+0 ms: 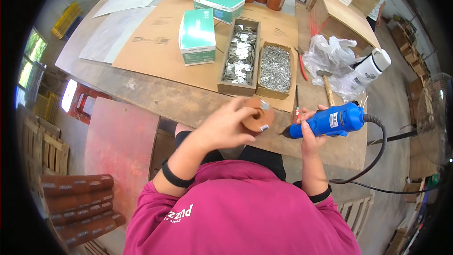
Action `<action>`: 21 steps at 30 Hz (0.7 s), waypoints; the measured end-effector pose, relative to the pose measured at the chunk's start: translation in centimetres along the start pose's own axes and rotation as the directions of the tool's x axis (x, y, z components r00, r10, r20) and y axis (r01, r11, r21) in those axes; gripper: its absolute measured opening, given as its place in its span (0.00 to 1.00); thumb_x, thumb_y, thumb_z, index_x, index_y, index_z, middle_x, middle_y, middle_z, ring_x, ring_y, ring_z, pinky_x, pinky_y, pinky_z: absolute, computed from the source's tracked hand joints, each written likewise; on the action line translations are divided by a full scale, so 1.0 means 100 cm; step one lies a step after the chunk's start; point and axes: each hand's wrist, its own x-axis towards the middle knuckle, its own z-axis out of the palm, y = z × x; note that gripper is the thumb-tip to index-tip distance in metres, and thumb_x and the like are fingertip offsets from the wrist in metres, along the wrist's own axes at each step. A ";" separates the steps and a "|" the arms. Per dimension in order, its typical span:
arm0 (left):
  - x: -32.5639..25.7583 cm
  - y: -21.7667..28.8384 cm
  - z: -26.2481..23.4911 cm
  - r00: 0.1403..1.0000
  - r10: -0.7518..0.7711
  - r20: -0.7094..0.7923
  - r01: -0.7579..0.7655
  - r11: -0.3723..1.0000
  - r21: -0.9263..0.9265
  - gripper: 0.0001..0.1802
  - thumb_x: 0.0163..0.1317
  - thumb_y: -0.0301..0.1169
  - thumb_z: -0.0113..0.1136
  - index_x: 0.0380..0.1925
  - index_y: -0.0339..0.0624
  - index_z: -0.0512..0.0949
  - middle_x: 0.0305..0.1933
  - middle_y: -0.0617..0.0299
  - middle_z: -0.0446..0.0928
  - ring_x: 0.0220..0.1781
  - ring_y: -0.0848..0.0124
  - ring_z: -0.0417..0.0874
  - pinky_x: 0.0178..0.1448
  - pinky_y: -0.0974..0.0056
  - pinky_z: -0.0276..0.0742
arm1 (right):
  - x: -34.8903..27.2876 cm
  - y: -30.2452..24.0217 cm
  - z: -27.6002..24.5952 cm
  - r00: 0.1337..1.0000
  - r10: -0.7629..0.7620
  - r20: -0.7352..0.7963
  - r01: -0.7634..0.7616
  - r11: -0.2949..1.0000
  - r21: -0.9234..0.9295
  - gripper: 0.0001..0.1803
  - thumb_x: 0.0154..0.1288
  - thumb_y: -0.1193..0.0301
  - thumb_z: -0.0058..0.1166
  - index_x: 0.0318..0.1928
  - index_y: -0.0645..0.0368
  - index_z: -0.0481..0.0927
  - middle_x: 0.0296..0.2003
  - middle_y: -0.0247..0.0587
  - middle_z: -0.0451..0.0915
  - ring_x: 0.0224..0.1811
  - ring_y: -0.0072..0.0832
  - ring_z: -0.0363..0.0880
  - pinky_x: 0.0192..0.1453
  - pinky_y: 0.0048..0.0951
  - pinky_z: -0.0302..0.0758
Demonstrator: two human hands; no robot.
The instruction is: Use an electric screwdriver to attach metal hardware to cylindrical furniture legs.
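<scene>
- The left hand [225, 127] is pinching a brown wooden ring [257, 115] between thumb and fingers.
- The right hand [311, 132] is wrapping tightly around a blue power tool [330, 121], its tip pointing at the ring.

Two flat green-and-white cardboard boxes lie on the workbench: one box [197, 36] left of the wooden trays, a second box [219, 4] just behind it. A small white label [333, 120] sits on the blue power tool.
</scene>
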 end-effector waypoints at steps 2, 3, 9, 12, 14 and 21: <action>0.001 0.013 0.023 0.990 -0.058 -0.127 0.053 0.998 -0.040 0.29 0.32 0.39 0.71 0.36 0.42 0.70 0.53 0.44 0.61 0.49 0.48 0.70 0.49 0.56 0.70 | 0.001 0.000 0.001 1.000 0.006 -0.007 -0.006 1.000 -0.005 0.29 0.47 0.82 0.49 0.50 0.62 0.54 0.24 0.36 0.71 0.28 0.25 0.73 0.54 0.38 0.63; 0.002 0.011 0.037 0.969 -0.081 -0.235 0.076 0.997 -0.032 0.27 0.32 0.38 0.71 0.33 0.41 0.70 0.52 0.44 0.61 0.48 0.49 0.71 0.48 0.56 0.70 | 0.001 0.000 0.002 1.000 0.008 0.004 -0.008 1.000 0.005 0.29 0.47 0.82 0.49 0.50 0.62 0.54 0.24 0.36 0.71 0.28 0.25 0.73 0.54 0.38 0.63; 0.022 -0.012 0.042 0.986 -0.018 -0.166 -0.020 0.974 -0.225 0.19 0.33 0.33 0.67 0.26 0.40 0.69 0.51 0.45 0.62 0.48 0.49 0.70 0.48 0.57 0.69 | 0.004 0.002 -0.003 0.998 0.029 -0.060 -0.027 0.999 0.039 0.29 0.47 0.81 0.49 0.50 0.62 0.54 0.24 0.37 0.71 0.29 0.25 0.73 0.52 0.39 0.65; 0.031 -0.027 0.037 0.982 0.127 -0.141 -0.154 0.967 -0.201 0.20 0.34 0.33 0.67 0.27 0.41 0.69 0.51 0.46 0.62 0.49 0.49 0.69 0.48 0.58 0.69 | 0.003 -0.001 -0.003 0.995 0.045 -0.094 -0.043 0.999 0.017 0.28 0.48 0.77 0.50 0.51 0.60 0.55 0.25 0.37 0.70 0.28 0.25 0.72 0.53 0.41 0.64; 0.036 -0.029 0.035 0.986 0.137 -0.095 -0.155 0.963 -0.222 0.21 0.34 0.33 0.67 0.30 0.41 0.70 0.51 0.46 0.62 0.49 0.50 0.69 0.49 0.57 0.68 | 0.002 0.001 -0.005 0.995 0.036 -0.093 -0.032 0.998 0.047 0.29 0.47 0.80 0.49 0.51 0.61 0.55 0.25 0.37 0.70 0.29 0.26 0.73 0.53 0.40 0.65; 0.057 -0.026 0.007 0.998 -0.040 0.040 0.055 0.873 -0.484 0.23 0.41 0.34 0.67 0.36 0.40 0.69 0.45 0.52 0.67 0.49 0.62 0.71 0.49 0.63 0.70 | 0.001 -0.001 -0.006 0.997 0.053 -0.055 -0.049 0.997 0.061 0.29 0.47 0.82 0.49 0.51 0.61 0.53 0.26 0.38 0.70 0.30 0.26 0.72 0.54 0.39 0.63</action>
